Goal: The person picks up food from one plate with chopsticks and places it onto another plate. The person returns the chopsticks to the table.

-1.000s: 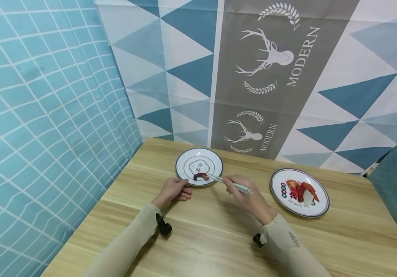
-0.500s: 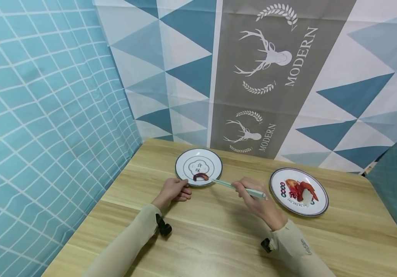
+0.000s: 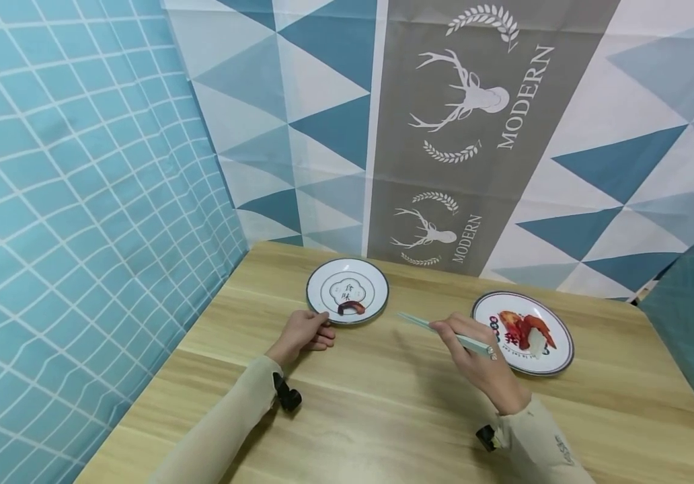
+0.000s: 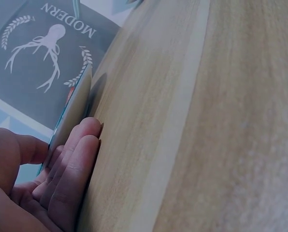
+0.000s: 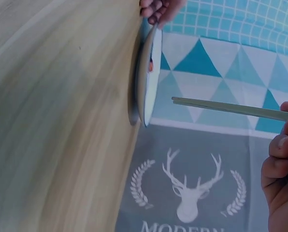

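My left hand (image 3: 304,334) pinches the near left rim of a white plate (image 3: 319,286) with a dark edge; in the left wrist view the thumb (image 4: 32,149) is on top and fingers curl beneath. On this plate lies a curved, dark red piece of food (image 3: 352,307) near its front. My right hand (image 3: 477,353) grips a pair of pale green chopsticks (image 3: 415,321) above the table, their tips close together with nothing between them. The tips point toward the left plate and stand apart from it, to its right.
A second white plate (image 3: 559,336) stands right of my right hand, bearing red-orange food pieces (image 3: 525,328) and a white piece (image 3: 537,341). Both plates are on a wooden table (image 3: 359,403). Patterned cloth (image 3: 335,148) hangs behind, and blue gridded cloth (image 3: 81,202) at the left.
My right hand has drawn the chopsticks away from the dark red piece, rightward toward the second plate. The piece stays on the left plate, and my left hand keeps its place.
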Available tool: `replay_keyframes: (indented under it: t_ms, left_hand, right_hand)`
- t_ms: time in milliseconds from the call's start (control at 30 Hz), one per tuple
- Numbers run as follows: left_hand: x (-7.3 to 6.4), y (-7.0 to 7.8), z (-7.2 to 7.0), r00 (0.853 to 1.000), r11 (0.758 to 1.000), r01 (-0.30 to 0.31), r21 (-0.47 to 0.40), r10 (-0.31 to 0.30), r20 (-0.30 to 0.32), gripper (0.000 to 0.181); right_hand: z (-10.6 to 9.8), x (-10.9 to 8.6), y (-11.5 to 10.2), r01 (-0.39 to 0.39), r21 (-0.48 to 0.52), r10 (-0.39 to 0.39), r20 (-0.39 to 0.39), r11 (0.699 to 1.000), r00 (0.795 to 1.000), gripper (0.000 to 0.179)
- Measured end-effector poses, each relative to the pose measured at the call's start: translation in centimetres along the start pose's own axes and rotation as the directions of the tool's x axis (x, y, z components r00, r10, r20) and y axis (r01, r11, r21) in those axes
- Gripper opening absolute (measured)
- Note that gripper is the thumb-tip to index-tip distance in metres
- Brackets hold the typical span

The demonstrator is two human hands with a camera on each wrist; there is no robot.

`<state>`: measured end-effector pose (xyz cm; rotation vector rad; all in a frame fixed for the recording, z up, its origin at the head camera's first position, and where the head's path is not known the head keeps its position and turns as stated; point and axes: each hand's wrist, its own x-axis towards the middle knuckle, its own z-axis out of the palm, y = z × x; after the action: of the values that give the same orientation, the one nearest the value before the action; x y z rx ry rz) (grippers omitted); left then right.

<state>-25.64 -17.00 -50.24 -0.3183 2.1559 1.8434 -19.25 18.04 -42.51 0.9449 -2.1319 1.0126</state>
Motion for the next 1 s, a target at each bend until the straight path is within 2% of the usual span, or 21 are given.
replay_keyframes:
  t_ms: [200,433,733,900,1000]
  left_hand:
    - [0.0,0.1,-0.1,1.0,1.0,0.012,0.018,-0.012,-0.001,0.034]
    - [0.0,0.1,0.0,1.0,1.0,0.009,0.004,-0.01,0.008,0.035]
    - [-0.1,0.2,0.2,1.0,1.0,0.012,0.002,-0.012,0.001,0.036]
    - [-0.2,0.1,0.2,1.0,1.0,0.014,0.0,-0.014,-0.001,0.036]
    - [-0.2,0.1,0.3,1.0,1.0,0.016,0.004,-0.016,-0.001,0.035]
  right_hand:
    - [-1.9,-1.0,0.3,0.029,0.007,-0.029,-0.085,1.0,0.996,0.017]
    - [-4.5,-1.5,1.4,0.042,-0.056,-0.052,-0.177,0.998,0.983,0.017]
    - [-7.4,-2.3,2.0,-0.002,-0.123,-0.024,-0.206,0.992,0.978,0.016]
    - [-8.2,-2.8,2.3,-0.04,-0.155,0.008,-0.201,0.987,0.979,0.031]
    - [-8.5,-3.3,2.3,-0.067,-0.187,0.029,-0.2,0.98,0.979,0.028]
